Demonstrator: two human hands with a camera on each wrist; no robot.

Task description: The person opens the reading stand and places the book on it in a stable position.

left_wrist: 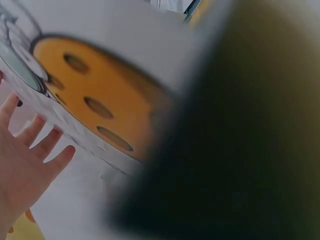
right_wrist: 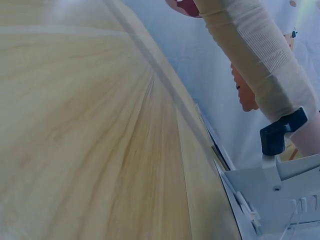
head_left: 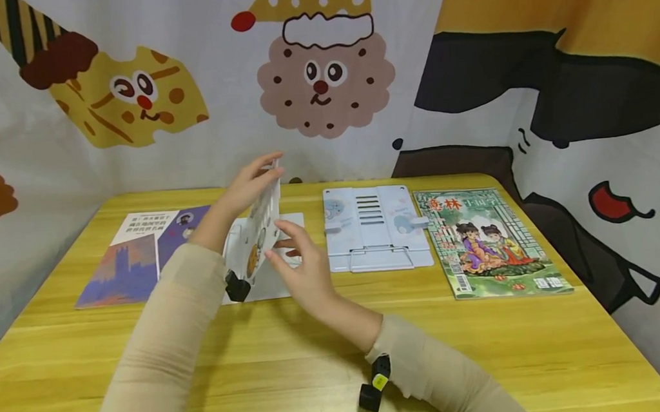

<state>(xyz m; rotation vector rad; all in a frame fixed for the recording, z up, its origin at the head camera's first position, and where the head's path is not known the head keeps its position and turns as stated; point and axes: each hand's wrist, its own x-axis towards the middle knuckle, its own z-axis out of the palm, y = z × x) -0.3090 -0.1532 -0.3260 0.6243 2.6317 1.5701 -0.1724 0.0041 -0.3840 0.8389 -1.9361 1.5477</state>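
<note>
A white book stand (head_left: 264, 217) with a printed cartoon is tilted steeply up on the table's left-centre, seen almost edge-on in the head view. My left hand (head_left: 247, 188) grips its upper edge, fingers over the top. At its right side, my right hand (head_left: 307, 269) pinches it with thumb and fingers; some contact is hidden. The left wrist view shows an orange, spotted print (left_wrist: 92, 95) on the panel, partly covered by a dark blur. In the right wrist view, the stand's slotted white back (right_wrist: 270, 200) appears at lower right.
A second white stand (head_left: 377, 228) lies flat to the right, near a green illustrated magazine (head_left: 490, 245). A purple-and-white book (head_left: 130, 260) lies at left. Beneath the held stand is a flat white sheet or panel (head_left: 293, 225). The wooden table (head_left: 297, 377) meets a cartoon-printed curtain (head_left: 229, 110).
</note>
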